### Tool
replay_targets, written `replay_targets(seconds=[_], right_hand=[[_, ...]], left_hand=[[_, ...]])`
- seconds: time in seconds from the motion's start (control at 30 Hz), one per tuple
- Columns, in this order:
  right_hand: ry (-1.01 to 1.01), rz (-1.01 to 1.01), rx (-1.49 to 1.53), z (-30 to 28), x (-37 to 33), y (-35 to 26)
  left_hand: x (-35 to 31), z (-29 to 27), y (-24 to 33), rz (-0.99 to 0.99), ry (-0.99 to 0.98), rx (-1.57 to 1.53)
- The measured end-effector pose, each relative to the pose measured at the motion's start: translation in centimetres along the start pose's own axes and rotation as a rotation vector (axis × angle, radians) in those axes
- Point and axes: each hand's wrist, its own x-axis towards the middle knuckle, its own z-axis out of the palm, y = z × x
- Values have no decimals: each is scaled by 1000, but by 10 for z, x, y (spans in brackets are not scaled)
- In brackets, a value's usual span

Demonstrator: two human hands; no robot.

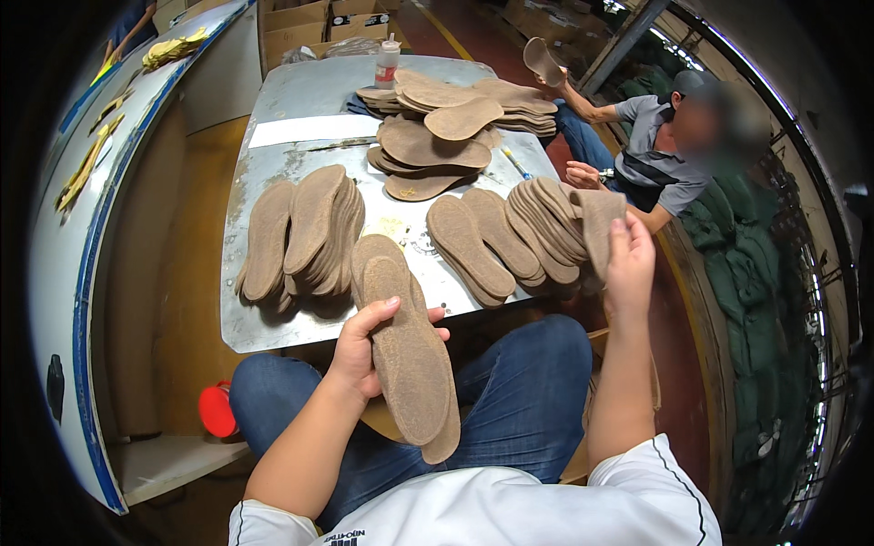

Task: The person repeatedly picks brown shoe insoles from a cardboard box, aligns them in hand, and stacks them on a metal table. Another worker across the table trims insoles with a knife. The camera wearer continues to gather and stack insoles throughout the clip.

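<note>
My left hand (364, 346) is closed round a small stack of brown insoles (410, 364), held tilted above my lap with the thumb on the top one. Off the table's right edge, my right hand (630, 268) pinches another brown insole (601, 227) between thumb and fingers. Just left of it, a fanned row of insoles (546, 227) and two flatter piles (464, 246) lie along the near right side of the table. Two taller insole piles (314, 223) stand at the near left.
More insoles (437, 141) are heaped across the table's (264, 168) far half, near a white bottle (388, 62) and a white paper strip (309, 129). A pen (517, 164) lies at right. Beyond, a co-worker (655, 136) raises an insole. A white bench (118, 173) runs along the left.
</note>
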Motion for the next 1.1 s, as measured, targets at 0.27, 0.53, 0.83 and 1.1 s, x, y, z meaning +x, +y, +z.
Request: replay_targets(seconds=[0.27,0.53,0.83,1.1], right_hand=[[-163,32,-599,-43,75,-18],[-282,149,-825,-53,92,54],[-63,162,-751,-58,102,68],[58,-51,-382,-54,72,7]], left_hand=[[3,6,-7,-19,27,25],[5,5,-7,-11,43,16],[11,4,-8,-21,36,29],[11,3,-7,-10,83,10]])
